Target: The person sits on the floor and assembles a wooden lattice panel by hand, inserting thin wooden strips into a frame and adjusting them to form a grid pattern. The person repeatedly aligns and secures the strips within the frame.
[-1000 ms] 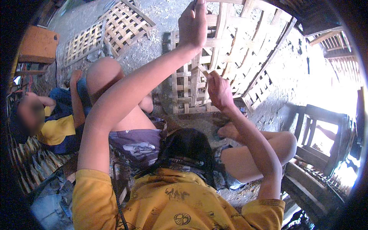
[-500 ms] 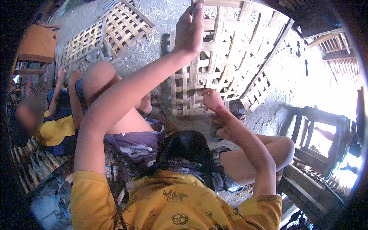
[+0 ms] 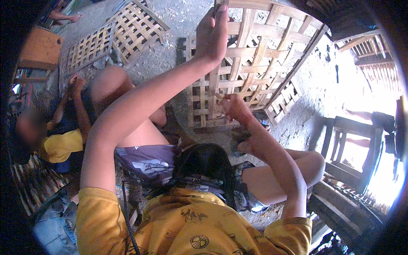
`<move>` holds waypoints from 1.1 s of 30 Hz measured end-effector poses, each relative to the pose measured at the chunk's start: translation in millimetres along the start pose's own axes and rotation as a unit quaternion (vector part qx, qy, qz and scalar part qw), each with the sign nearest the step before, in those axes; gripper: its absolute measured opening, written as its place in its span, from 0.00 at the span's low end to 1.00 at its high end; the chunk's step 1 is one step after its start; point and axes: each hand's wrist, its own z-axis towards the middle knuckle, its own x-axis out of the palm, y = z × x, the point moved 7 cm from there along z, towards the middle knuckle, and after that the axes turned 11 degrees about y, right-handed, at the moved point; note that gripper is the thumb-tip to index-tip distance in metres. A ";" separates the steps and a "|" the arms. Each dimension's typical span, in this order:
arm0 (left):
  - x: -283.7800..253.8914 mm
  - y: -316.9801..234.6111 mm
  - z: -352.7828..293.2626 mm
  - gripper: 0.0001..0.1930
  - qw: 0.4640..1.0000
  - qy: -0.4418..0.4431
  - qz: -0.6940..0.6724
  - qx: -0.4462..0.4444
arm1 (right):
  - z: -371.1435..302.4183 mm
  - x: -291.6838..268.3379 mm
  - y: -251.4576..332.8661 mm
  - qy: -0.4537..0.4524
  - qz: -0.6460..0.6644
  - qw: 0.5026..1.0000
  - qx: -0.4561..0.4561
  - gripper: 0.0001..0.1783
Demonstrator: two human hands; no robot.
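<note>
Head view: our left hand (image 3: 212,32) is closed on the top of an upright slat in the lattice (image 3: 255,80); right hand (image 3: 233,108) pinches a strip low on it, so the slat runs straight between both grips.

Left arm was stretched far out and up, elbow almost straight, forearm bare. Left hand (image 3: 212,36) was raised high, fingers curled closed in a grip, back of hand toward camera. Right arm was bent at the elbow, forearm angling up and inward. Right hand (image 3: 234,108) sat lower and closer, fingers pinched shut, wrist slightly flexed.
</note>
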 end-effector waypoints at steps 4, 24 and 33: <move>-0.5 8.6 0.8 0.37 0.996 0.041 -0.033 -0.074 | -16.6 -21.0 24.5 -0.031 0.170 0.985 -0.011 0.19; -6.0 -3.1 -5.6 0.31 1.000 0.021 0.013 0.005 | 13.4 31.7 -55.0 0.029 0.065 0.993 0.098 0.20; -4.8 -0.9 1.4 0.28 1.000 0.027 0.000 0.013 | -6.8 9.7 23.1 0.013 0.091 0.992 -0.085 0.21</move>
